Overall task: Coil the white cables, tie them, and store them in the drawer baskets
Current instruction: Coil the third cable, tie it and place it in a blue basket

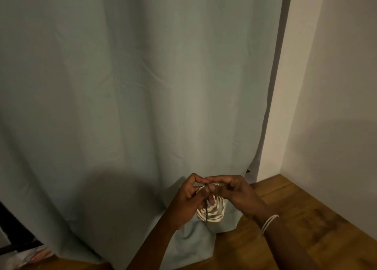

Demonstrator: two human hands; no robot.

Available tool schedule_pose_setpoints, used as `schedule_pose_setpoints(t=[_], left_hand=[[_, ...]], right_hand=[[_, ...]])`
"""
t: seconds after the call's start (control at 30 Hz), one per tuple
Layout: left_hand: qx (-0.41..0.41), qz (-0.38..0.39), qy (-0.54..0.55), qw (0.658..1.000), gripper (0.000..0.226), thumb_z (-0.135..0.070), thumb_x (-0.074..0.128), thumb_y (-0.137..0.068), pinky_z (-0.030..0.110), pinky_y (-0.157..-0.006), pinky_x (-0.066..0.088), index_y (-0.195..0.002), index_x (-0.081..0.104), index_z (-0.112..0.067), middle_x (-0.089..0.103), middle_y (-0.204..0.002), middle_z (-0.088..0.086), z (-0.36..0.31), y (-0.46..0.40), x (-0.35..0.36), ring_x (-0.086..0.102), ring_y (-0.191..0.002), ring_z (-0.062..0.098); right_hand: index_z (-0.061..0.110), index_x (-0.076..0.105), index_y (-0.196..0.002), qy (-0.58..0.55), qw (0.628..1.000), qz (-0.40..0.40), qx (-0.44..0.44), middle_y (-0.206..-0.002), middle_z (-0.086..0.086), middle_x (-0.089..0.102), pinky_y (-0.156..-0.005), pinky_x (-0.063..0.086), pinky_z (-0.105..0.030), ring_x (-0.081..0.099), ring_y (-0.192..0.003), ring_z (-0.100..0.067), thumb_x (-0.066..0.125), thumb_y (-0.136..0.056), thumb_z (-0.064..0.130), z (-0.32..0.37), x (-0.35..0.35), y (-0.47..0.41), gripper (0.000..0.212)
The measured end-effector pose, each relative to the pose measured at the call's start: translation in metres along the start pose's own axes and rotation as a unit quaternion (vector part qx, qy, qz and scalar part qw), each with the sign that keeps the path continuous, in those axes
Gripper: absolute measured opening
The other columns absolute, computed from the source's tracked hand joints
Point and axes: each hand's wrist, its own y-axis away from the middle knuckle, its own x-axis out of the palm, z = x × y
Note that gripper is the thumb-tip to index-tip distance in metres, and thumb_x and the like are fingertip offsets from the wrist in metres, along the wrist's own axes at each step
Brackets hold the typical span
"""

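Observation:
A coil of white cable (214, 212) hangs between my two hands, low in the middle of the head view. A thin dark tie (206, 210) runs down across the coil from its top. My left hand (188, 198) grips the coil's left side, with thumb and forefinger pinching at the top of the tie. From the right, my right hand (232, 190) pinches the same spot with its fingertips. A white band (268, 223) circles my right wrist. No drawer or basket is in view.
A grey-green curtain (132, 96) fills most of the view and reaches the wooden floor (306, 218). A white wall (334, 86) stands at the right. A dark frame with pale items (22, 247) sits at the bottom left corner.

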Motion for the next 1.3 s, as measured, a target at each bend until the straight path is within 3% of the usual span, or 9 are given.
schedule_pose_setpoints(t=[0.13, 0.27, 0.5, 0.7, 0.8, 0.9, 1.0, 1.17, 1.3], left_hand=[[0.01, -0.01, 0.005, 1.0, 0.018, -0.026, 0.064, -0.09, 0.03, -0.06, 0.049, -0.101, 0.056, -0.014, 0.069, -0.079, 0.022, -0.003, -0.002, -0.006, 0.062, -0.072, 0.031], [0.037, -0.016, 0.007, 0.999, 0.006, -0.013, 0.058, -0.095, 0.03, -0.06, 0.051, -0.1, 0.055, -0.011, 0.068, -0.078, 0.025, -0.009, -0.007, -0.007, 0.064, -0.07, 0.03], [0.077, 0.009, -0.128, 0.989, 0.01, -0.006, 0.064, -0.091, 0.035, -0.073, 0.057, -0.098, 0.06, -0.011, 0.074, -0.09, 0.015, -0.018, -0.013, -0.011, 0.072, -0.078, 0.023], [0.072, 0.037, -0.15, 0.985, 0.022, 0.003, 0.071, -0.083, 0.037, -0.077, 0.059, -0.092, 0.067, -0.016, 0.075, -0.091, 0.018, -0.029, -0.016, -0.015, 0.074, -0.08, 0.03], [0.078, 0.037, -0.148, 0.985, 0.026, 0.005, 0.073, -0.08, 0.035, -0.075, 0.06, -0.09, 0.069, -0.019, 0.076, -0.089, 0.013, -0.032, -0.015, -0.015, 0.075, -0.077, 0.028], [0.096, 0.048, -0.187, 0.976, 0.028, -0.002, 0.074, -0.081, 0.04, -0.077, 0.061, -0.089, 0.071, -0.029, 0.076, -0.091, 0.012, -0.037, -0.011, -0.01, 0.075, -0.079, 0.028], [0.14, 0.096, -0.274, 0.947, 0.014, -0.009, 0.074, -0.083, 0.041, -0.076, 0.06, -0.095, 0.071, -0.014, 0.075, -0.091, 0.008, -0.047, -0.008, -0.002, 0.074, -0.082, 0.02], [0.29, 0.124, -0.441, 0.84, 0.018, -0.019, 0.068, -0.088, 0.003, -0.076, 0.039, -0.103, 0.067, -0.008, 0.071, -0.093, 0.003, -0.059, -0.007, 0.007, 0.062, -0.084, 0.003], [0.3, 0.105, -0.47, 0.823, 0.022, -0.023, 0.061, -0.093, 0.006, -0.077, 0.042, -0.111, 0.066, -0.01, 0.071, -0.1, 0.003, -0.049, -0.003, 0.01, 0.066, -0.086, 0.008]], right_hand=[[0.003, 0.069, -0.118, 0.013, 0.998, -0.011, -0.054, -0.107, -0.012, 0.076, -0.089, 0.058, -0.036, 0.072, -0.1, -0.029, 0.073, -0.082, 0.008, -0.007, 0.0, -0.001, 0.037], [0.012, 0.077, -0.104, 0.016, 0.992, -0.067, -0.102, -0.096, -0.01, 0.078, -0.078, 0.06, -0.031, 0.075, -0.088, -0.027, 0.075, -0.078, 0.005, -0.005, 0.004, -0.003, 0.027], [0.013, 0.079, -0.099, 0.015, 0.984, -0.125, -0.124, -0.097, -0.005, 0.078, -0.08, 0.061, -0.034, 0.075, -0.091, -0.024, 0.076, -0.077, 0.009, -0.008, 0.004, 0.001, 0.023], [0.023, 0.08, -0.096, -0.009, 0.984, -0.126, -0.129, -0.095, -0.006, 0.079, -0.074, 0.06, -0.029, 0.075, -0.087, -0.024, 0.076, -0.075, 0.002, -0.012, 0.001, 0.005, 0.03], [0.017, 0.08, -0.096, -0.042, 0.991, -0.084, -0.098, -0.094, -0.011, 0.078, -0.075, 0.06, -0.029, 0.075, -0.087, -0.026, 0.072, -0.078, 0.009, -0.004, -0.005, 0.008, 0.021], [0.002, 0.078, -0.091, -0.135, 0.99, -0.048, 0.02, -0.086, -0.016, 0.075, -0.068, 0.057, -0.029, 0.072, -0.077, -0.025, 0.058, -0.089, 0.022, 0.003, -0.018, 0.002, 0.028], [0.0, 0.073, -0.095, -0.145, 0.987, 0.01, 0.072, -0.089, -0.017, 0.071, -0.071, 0.056, -0.031, 0.065, -0.08, -0.026, 0.067, -0.087, 0.022, 0.004, -0.027, -0.005, 0.024], [0.002, 0.072, -0.108, -0.132, 0.974, 0.139, 0.118, -0.099, -0.017, 0.073, -0.074, 0.058, -0.027, 0.069, -0.082, -0.022, 0.06, -0.089, 0.001, 0.001, -0.042, -0.011, 0.022], [-0.001, 0.067, -0.115, -0.133, 0.965, 0.18, 0.136, -0.108, -0.018, 0.071, -0.087, 0.058, -0.031, 0.071, -0.093, -0.023, 0.063, -0.09, -0.001, -0.002, -0.05, -0.018, 0.026]])
